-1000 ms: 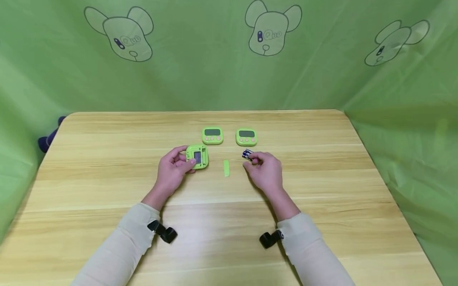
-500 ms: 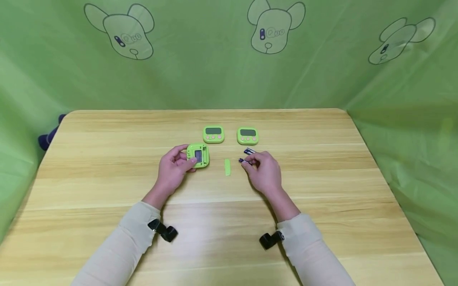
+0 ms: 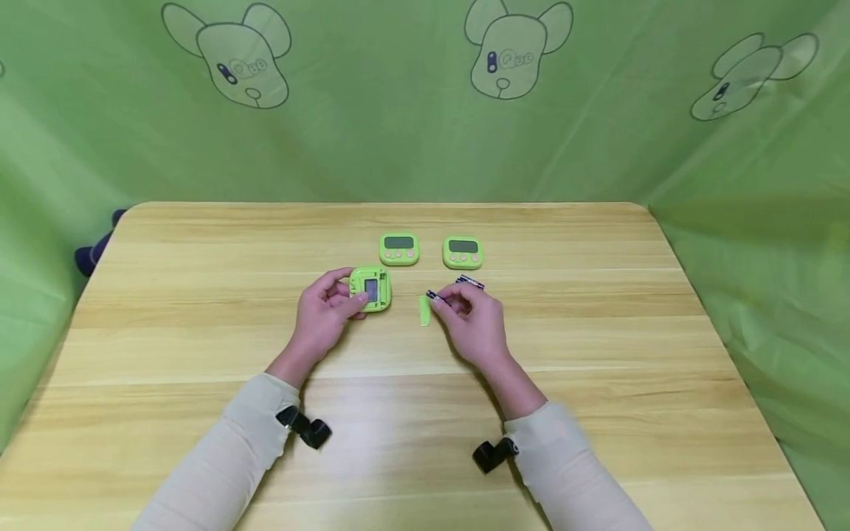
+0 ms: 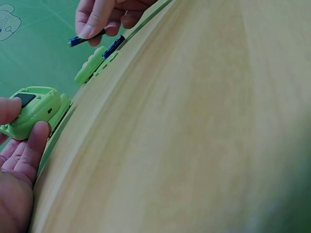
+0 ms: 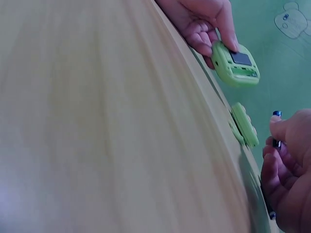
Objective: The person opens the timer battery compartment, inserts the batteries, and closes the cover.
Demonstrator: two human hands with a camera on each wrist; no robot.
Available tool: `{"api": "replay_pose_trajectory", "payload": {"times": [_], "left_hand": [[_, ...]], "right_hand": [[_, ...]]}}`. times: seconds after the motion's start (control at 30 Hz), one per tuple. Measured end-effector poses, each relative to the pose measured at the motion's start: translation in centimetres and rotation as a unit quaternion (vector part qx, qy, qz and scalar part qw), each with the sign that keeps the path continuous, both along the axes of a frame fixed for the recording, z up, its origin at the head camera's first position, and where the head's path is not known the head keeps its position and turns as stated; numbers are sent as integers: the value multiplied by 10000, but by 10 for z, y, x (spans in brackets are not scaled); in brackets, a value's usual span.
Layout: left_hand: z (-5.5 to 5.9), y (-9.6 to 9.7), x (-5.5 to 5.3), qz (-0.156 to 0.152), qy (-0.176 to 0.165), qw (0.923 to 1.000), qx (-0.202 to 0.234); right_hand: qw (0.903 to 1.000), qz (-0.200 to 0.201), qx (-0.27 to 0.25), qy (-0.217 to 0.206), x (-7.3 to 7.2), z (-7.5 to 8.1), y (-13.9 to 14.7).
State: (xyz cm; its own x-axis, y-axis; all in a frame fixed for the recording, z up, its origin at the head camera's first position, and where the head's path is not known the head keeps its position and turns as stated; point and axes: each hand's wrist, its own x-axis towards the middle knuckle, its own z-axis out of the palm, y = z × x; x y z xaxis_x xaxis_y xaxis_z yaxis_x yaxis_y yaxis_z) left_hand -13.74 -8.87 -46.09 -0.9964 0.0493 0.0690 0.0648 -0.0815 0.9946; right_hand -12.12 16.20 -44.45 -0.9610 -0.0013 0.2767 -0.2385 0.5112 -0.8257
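My left hand grips a green digital timer, back side up, thumb pressed across it. Its battery slot is uncovered and looks vacant in the right wrist view. Between thumb and fingers, my right hand pinches a dark blue battery held above the table. In the head view that battery overlaps the top of a narrow green battery cover lying on the wood. Just behind the right hand's knuckles lie more batteries, partly hidden.
Two more green timers, a left one and a right one, lie screen up beyond the hands. A green curtain hangs behind the wooden table. A dark purple object shows past the table's left edge.
My right hand has separated one battery from the bunch, left the others on the table and moved left with it toward the timer. The left hand keeps its hold, almost still.
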Motion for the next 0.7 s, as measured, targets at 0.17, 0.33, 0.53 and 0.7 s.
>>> {"api": "replay_pose_trajectory", "payload": {"times": [0.17, 0.33, 0.53, 0.7], "left_hand": [[0, -1, 0, 1, -32, 10000, 20], [0, -1, -1, -20, -50, 10000, -20], [1, -2, 0, -12, -20, 10000, -39], [1, -1, -1, -35, -13, 10000, -11]], "right_hand": [[9980, 200, -588, 139, 0, -1, -13], [9907, 364, -1285, 267, -1, 0, -27], [9773, 381, -2081, -87, -5, 4, -43], [9695, 436, -2391, -320, -6, 8, -52]]}}
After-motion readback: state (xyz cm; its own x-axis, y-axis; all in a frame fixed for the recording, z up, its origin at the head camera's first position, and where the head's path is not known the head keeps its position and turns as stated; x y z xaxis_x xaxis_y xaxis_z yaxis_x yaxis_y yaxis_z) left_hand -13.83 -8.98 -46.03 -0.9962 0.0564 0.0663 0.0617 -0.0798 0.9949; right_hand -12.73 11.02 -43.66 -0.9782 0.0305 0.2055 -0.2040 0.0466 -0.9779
